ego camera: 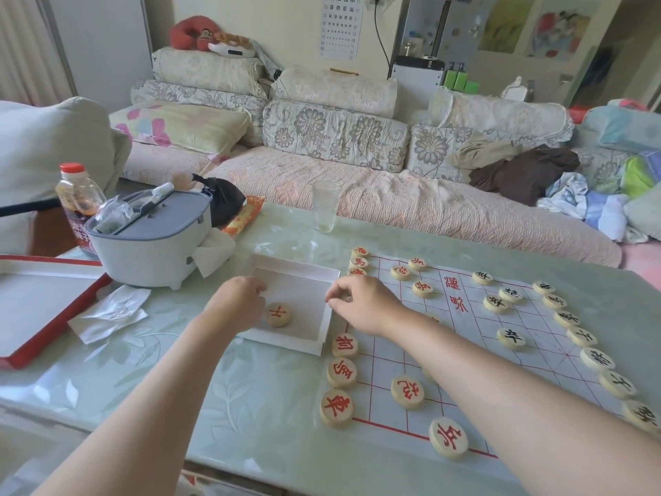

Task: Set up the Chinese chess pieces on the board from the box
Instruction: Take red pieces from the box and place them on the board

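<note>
Glass tabletop (250,388), frame centre: 1 red piece (278,314) in the box (302,293) lies just right of my left hand (239,298), nearer than my right hand (361,306); both curled, grips I cannot tell.

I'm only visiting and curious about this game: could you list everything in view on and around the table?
Table: one, pale green, foreground.
Board: one, white with red lines, on table.
Box: one, white, left of board.
Boxed piece: one, red-lettered, inside box.
Red-lettered pieces: eleven or more, board's left side.
Black-lettered pieces: about eleven, board's right side.
Glass: one, clear, beyond box.
Pot: one, grey-white, far left.
Tray: one, red-rimmed, left edge.
Sofa: one, floral, behind table.
Left hand: one, over box's left wall.
Right hand: one, pinching held piece, board's left edge.
</note>
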Motion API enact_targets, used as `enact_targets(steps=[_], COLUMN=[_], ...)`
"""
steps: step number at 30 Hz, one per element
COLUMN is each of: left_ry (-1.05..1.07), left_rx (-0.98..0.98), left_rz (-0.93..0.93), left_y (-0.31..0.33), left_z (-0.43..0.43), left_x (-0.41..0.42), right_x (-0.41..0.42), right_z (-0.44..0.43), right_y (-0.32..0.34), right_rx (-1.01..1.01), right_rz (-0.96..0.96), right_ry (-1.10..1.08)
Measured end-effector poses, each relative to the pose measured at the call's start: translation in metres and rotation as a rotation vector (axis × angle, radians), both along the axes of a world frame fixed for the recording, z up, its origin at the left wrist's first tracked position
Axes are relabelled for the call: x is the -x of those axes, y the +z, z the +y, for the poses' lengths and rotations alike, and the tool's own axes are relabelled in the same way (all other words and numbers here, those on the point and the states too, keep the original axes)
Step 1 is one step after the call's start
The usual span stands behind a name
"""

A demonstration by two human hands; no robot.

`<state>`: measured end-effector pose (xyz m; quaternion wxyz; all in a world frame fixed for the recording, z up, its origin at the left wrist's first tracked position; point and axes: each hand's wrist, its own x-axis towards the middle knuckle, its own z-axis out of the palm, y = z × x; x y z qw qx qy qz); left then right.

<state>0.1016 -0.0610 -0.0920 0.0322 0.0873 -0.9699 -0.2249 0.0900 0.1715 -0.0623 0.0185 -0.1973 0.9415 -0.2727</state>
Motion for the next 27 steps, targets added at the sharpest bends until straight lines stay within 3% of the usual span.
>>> enact_targets(steps=[6,8,11,16,22,27], left_ry=[-0.159,-0.169,-0.074,-0.005,0.012,-0.034], left_rx=[0.289,0.266,-0.056,-0.653,-0.945,-1.259], left_rz=[-0.234,-0.2,-0.088,-0.063,0.07,-0.077], left_y=[-0.007,-0.002,0.003,0.008,0.022,0.026], left_z=[0.015,0.024,0.03,0.033,0.055,0.074], left_x=[0.012,0.011,0.007,0.004,-0.006,-0.009], right_x=[0.003,0.002,0.005,0.005,0.001,-0.004], right_z=[-0.04,-0.048,-0.053,-0.043,-0.015,0.01], right_y=[-0.009,-0.014,-0.024,-0.022,-0.002,0.002], right_rx=[-0.189,-0.263,-0.234,0.077,0.257,0.256], right_rz=[0.048,0.073,0.1,0.075,0.076,0.09], right_ry=[0.122,0.171,0.17,0.136,0.139,0.094])
